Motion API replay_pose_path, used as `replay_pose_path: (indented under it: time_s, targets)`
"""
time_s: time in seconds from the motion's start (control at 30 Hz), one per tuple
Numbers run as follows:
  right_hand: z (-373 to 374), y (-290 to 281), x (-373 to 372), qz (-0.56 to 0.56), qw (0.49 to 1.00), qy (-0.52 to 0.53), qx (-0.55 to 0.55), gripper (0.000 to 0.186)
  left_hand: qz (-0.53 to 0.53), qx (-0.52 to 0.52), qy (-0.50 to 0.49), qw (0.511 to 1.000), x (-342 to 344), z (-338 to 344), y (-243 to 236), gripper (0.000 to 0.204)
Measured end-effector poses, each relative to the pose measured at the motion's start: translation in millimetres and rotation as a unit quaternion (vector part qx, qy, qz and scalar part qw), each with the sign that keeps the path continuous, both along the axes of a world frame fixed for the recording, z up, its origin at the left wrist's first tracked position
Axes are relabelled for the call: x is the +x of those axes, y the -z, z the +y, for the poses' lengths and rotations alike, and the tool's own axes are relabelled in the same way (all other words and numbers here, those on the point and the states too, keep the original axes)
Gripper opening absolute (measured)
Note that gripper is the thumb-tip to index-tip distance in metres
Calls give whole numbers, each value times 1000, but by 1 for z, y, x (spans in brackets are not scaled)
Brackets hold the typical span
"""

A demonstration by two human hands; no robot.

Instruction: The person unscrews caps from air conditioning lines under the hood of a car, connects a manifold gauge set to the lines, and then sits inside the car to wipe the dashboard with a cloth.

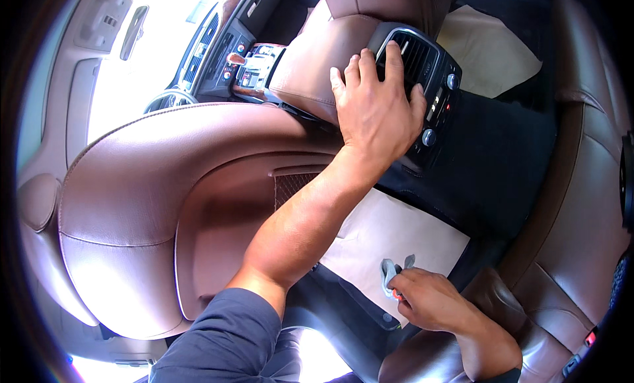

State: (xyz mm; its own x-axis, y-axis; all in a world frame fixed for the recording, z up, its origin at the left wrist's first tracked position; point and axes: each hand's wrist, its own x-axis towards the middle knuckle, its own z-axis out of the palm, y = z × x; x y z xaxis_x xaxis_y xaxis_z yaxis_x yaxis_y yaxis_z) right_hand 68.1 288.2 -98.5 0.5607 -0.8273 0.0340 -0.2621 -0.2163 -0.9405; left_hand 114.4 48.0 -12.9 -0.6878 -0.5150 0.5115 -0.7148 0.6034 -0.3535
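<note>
My left hand [378, 112] lies with fingers spread over the rear end of the car's centre console, its fingertips on the slatted air vent [417, 56]. Below the vent is a black control panel [437, 111] with two round silver-rimmed knobs. A brown leather armrest [307, 66] adjoins my left hand's fingers. Lower right, my right hand [429, 298] is closed on a crumpled grey cloth [388, 276] above a sheet of brown paper on the floor. A small orange-red bit shows by its fingers; I cannot tell what it is.
A brown leather front seat back [132, 204] stands on the left, and the rear seat [574, 178] runs along the right. Brown paper sheets cover the near floor [422, 231] and the far floor [489, 52]. Further forward are the gear lever [236, 59] and steering wheel [170, 97].
</note>
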Motion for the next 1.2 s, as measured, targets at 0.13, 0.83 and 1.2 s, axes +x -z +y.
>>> replay_pose_path:
  time_s: [0.13, 0.83, 1.2]
  targets:
    - [2, 7, 0, -11, 1000, -1, -4, 27, -1, -7, 3, 1000, -4, 0, 2, 67]
    - [-34, 283, -110, 45, 959, 266, -84, 57, 198, 222, -60, 953, 280, 397, -105, 48]
    - [128, 85, 32, 263, 881, 370, -131, 37, -28, -201, -69, 977, 407, 424, -326, 22]
